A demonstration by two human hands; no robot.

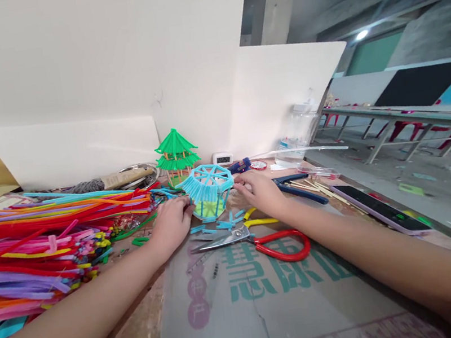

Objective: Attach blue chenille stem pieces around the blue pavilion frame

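A light blue pipe-cleaner frame [208, 190], shaped like a ribbed roof, stands on the table between my hands. Its lower part shows some green. My left hand [172, 221] pinches its left edge with curled fingers. My right hand [258, 189] grips its right edge from the other side. Short blue pipe-cleaner offcuts [222, 225] lie just in front of the frame.
Red-handled scissors [262, 239] lie in front of the hands. A big heap of coloured pipe cleaners [44, 243] fills the left. A green pagoda model [176, 155] stands behind the frame. Blue pliers [299, 188], thin wooden sticks [318, 186] and a phone [384, 212] lie to the right. White boards stand behind.
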